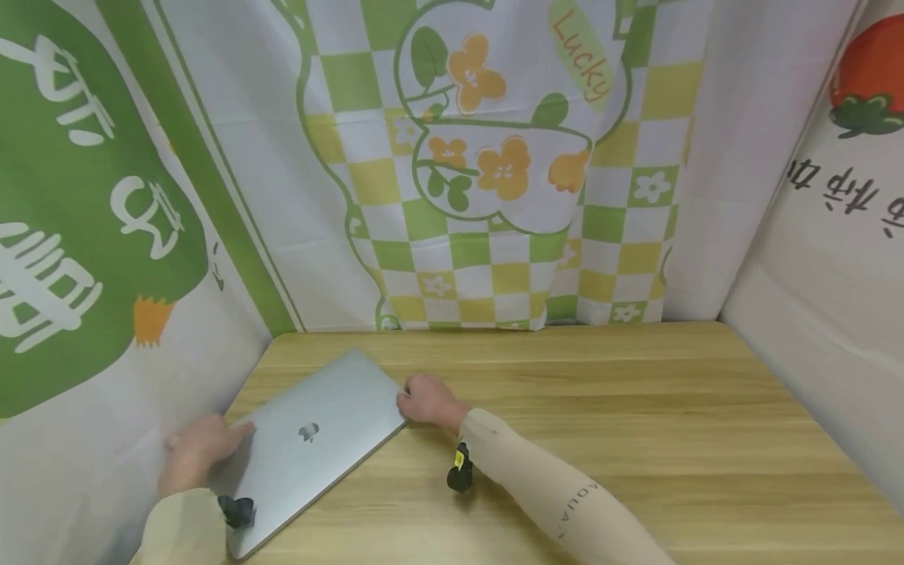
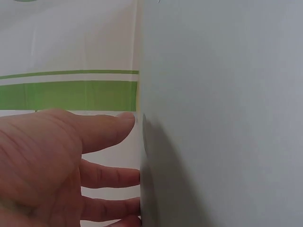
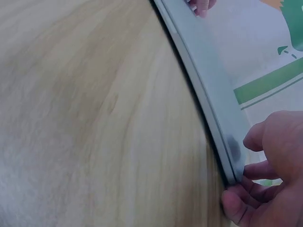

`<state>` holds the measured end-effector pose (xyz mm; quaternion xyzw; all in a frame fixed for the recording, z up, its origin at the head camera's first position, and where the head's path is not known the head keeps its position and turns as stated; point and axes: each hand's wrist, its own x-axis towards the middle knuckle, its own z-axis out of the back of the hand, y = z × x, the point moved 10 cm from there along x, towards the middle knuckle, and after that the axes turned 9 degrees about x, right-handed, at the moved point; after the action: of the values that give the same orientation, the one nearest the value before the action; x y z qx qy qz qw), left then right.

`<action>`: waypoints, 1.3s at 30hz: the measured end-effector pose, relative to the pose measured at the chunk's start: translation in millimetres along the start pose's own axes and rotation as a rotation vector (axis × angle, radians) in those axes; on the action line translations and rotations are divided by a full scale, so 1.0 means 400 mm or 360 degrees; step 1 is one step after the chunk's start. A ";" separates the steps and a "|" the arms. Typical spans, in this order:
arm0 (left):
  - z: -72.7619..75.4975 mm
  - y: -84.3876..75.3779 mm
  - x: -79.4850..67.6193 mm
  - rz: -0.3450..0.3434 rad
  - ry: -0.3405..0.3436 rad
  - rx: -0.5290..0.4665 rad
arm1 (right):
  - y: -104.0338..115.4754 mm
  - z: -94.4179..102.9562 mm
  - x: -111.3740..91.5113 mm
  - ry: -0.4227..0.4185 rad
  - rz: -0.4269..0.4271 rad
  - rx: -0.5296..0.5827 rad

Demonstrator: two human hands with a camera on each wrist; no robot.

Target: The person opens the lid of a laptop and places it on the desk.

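Observation:
A closed silver laptop (image 1: pixel 318 439) lies at a slant on the left part of the wooden table, its lid with an apple logo facing up. At its left edge is my left hand (image 1: pixel 201 447). In the left wrist view the thumb and straight fingers (image 2: pixel 111 177) reach right to the laptop's edge. My right hand (image 1: pixel 429 400) is at the laptop's far right corner. There, in the right wrist view, the curled fingers (image 3: pixel 239 205) grip the corner from below and the side, with the thumb (image 3: pixel 255 137) by the lid.
The wooden table (image 1: pixel 600 439) extends to the right of the laptop. A checked green and yellow curtain (image 1: pixel 459 259) hangs behind its back edge. Printed cloth walls (image 1: pixel 106 439) stand close on the left and along the right side (image 1: pixel 833 314). Each wrist carries a small black camera (image 1: pixel 461 469).

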<state>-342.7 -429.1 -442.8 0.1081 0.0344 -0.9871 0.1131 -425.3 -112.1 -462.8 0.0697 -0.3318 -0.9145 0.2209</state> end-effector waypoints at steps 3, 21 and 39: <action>0.000 0.000 -0.007 0.0021 -0.0003 -0.0017 | 0.005 0.002 -0.004 0.0001 -0.0016 0.0032; -0.012 -0.009 -0.008 0.0042 0.0022 -0.0022 | -0.023 0.016 -0.012 -0.0009 -0.0129 0.0217; -0.008 -0.020 -0.015 0.0099 0.0044 -0.0158 | -0.050 0.029 -0.021 -0.0021 -0.0163 0.0295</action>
<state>-338.3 -419.9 -444.3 0.1172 0.0817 -0.9786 0.1484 -428.1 -87.9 -466.8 0.1007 -0.4124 -0.8904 0.1643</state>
